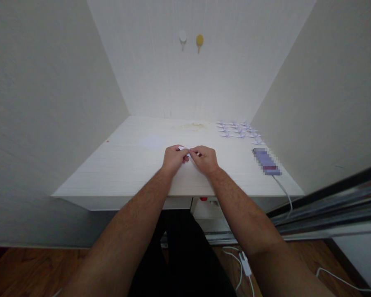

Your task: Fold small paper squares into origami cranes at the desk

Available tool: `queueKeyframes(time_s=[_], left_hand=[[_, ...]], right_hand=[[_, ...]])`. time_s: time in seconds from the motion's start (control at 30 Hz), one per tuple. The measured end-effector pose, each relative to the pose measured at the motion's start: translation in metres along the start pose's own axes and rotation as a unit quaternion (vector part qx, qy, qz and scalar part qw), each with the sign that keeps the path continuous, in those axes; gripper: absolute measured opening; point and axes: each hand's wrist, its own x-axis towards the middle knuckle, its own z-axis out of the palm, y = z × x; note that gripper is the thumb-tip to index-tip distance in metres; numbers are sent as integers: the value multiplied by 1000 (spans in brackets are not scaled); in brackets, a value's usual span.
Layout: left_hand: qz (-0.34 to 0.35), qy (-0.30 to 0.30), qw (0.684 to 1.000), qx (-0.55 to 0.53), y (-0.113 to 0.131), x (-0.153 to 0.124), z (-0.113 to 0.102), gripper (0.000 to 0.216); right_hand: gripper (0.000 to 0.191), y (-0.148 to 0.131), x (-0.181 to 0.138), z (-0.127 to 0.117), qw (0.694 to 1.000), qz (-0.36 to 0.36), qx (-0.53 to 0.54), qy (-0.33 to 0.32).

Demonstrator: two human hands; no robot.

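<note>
Between my two hands is a small piece of folded white paper [181,148], mostly hidden by my fingers. My left hand [174,158] pinches its left part, with the thumb on top. The fingertips of my right hand [205,158] close on its right side, close to the left thumb. Both hands are over the middle of the white desk [117,173], near its front edge. Several folded paper cranes [239,130] stand in rows at the back right of the desk.
A phone [266,161], blurred out, lies at the right with a white cable [285,190] running off the edge. Walls close in the desk on three sides. A white hook [182,36] and a yellow hook [199,40] are on the back wall. A power strip [245,264] lies below.
</note>
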Motion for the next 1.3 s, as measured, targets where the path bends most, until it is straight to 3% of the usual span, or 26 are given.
queueKeyframes(time_s=[0.3,0.53,0.67,0.83,1.1,1.3], left_hand=[[-32,-11,996,-82,7,-1,-1,14],[-24,2,997,-71,5,-1,-1,14],[-20,7,998,-66,2,1,-1,11],[-9,6,999,-39,0,2,0,15],[8,-23,999,-25,4,-1,1,20],[6,-31,999,-28,4,0,0,19]], right_hand=[[22,0,0,-3,999,-51,-16,4],[25,2,0,0,996,-88,7,26],[18,0,3,0,996,23,78,45],[23,3,8,-3,969,171,176,28],[24,7,9,-1,927,220,301,-28],[22,5,9,-2,927,226,298,-29]])
